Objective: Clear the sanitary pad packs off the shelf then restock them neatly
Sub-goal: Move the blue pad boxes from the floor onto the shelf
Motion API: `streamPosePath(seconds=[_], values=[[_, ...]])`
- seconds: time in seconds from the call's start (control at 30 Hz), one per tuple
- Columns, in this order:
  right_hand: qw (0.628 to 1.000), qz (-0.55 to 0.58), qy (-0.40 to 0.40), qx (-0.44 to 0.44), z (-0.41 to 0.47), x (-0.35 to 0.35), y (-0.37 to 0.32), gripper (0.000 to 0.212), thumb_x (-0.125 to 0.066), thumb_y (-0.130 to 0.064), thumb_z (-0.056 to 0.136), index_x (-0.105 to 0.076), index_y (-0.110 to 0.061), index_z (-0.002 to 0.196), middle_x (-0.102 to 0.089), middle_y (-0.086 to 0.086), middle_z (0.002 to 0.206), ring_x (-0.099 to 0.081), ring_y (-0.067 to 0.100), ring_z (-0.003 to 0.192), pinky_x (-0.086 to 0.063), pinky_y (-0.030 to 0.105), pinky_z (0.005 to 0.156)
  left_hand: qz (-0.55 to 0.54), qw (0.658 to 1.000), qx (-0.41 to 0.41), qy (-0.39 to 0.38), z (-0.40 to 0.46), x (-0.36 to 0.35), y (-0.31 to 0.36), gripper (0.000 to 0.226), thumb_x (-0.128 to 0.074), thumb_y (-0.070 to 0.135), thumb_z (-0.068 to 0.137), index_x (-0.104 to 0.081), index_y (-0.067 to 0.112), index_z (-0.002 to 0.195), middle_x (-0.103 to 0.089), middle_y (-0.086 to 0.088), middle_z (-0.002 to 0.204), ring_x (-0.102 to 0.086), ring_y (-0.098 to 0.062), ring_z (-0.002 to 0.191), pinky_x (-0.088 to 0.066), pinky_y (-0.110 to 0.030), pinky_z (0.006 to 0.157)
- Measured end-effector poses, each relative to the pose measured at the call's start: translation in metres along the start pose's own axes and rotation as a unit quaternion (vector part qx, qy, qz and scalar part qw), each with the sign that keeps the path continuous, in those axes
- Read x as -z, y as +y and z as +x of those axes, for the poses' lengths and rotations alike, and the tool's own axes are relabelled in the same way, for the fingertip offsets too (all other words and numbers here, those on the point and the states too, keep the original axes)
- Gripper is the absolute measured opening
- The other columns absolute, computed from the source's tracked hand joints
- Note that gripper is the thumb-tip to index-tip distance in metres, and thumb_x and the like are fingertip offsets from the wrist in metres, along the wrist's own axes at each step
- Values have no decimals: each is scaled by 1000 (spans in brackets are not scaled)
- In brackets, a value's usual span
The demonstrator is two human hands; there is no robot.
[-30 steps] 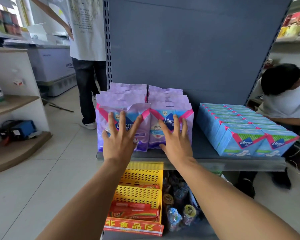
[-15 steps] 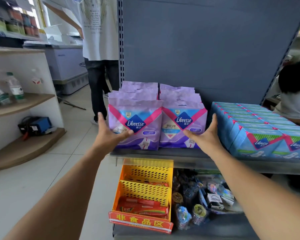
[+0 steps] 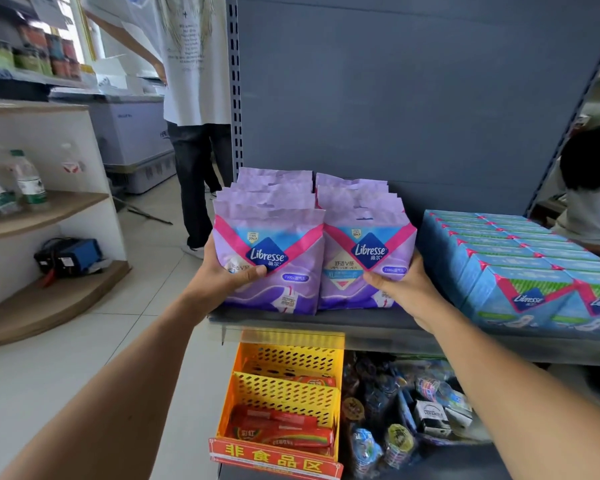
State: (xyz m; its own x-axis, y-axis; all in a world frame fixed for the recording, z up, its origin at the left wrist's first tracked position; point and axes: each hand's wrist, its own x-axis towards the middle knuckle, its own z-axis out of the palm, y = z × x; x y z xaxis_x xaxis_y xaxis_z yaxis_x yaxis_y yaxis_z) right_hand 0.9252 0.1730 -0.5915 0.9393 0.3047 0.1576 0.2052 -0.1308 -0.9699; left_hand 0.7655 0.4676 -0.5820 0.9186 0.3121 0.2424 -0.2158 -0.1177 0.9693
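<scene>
Your left hand (image 3: pixel 222 271) grips the outer edge of the front left purple pack (image 3: pixel 274 261), thumb curled across its glossy face just under the logo, fingers hidden behind it. Your right hand (image 3: pixel 406 289) grips the front right purple pack (image 3: pixel 364 265) the same way, thumb pressed on the lower front, fingers wrapped round its right side. Both packs are soft, crinkled plastic pouches with pink V-shaped stripes and a dark blue diamond reading "Libresse"; the right one also shows "XL". They stand upright, side by side and touching, at the front of two rows of matching pouches on the grey metal shelf (image 3: pixel 326 323). Just right of them sit stiff, square-cornered blue boxes (image 3: pixel 520 271), also marked "Libresse". Below, a perforated yellow plastic basket (image 3: pixel 288 386) carries a red strip with Chinese characters.
</scene>
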Motion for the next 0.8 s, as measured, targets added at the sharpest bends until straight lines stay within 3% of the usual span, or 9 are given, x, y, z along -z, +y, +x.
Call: streamPosePath(seconds=[0.17, 0.43, 0.53, 0.63, 0.8], values=[[1000, 15, -26, 1, 5, -6, 2, 89, -88, -23, 63, -38, -22, 136, -65, -6, 119, -66, 5, 102, -57, 23, 73, -9, 1000, 7, 6, 1, -4, -3, 80, -83, 19, 70, -35, 8, 134, -64, -16, 119, -68, -29, 105, -59, -35, 77], [999, -27, -7, 28, 4, -13, 4, 85, -88, -27, 66, -36, -21, 134, -64, -10, 117, -64, 2, 100, -55, 24, 77, 11, 998, -7, 54, 2, -4, -13, 79, -82, 18, 73, -34, 9, 135, -63, -12, 121, -68, -22, 105, -59, -32, 79], [999, -35, -1, 24, 5, -11, 6, 88, -90, -32, 63, -37, -21, 133, -65, -8, 118, -65, 6, 101, -57, 32, 85, 20, 999, -6, 48, 2, -1, -14, 91, -88, 31, 66, -34, 12, 136, -64, -10, 122, -67, -23, 107, -58, -39, 85], [999, -31, -10, 15, 5, -8, 8, 96, -91, -40, 56, -38, -23, 133, -66, -7, 118, -66, 8, 104, -57, 39, 89, 23, 999, 3, 36, -1, -1, -9, 95, -87, 39, 59, -37, 10, 134, -65, -11, 119, -68, -24, 105, -59, -37, 81], [999, -29, -8, 14, 6, -8, 11, 99, -90, -48, 51, -38, -26, 132, -66, -10, 117, -65, 8, 104, -57, 40, 88, 32, 999, -1, 30, -3, -2, -7, 74, -83, 22, 74, -39, 9, 132, -67, -10, 116, -69, -23, 102, -59, -29, 75]])
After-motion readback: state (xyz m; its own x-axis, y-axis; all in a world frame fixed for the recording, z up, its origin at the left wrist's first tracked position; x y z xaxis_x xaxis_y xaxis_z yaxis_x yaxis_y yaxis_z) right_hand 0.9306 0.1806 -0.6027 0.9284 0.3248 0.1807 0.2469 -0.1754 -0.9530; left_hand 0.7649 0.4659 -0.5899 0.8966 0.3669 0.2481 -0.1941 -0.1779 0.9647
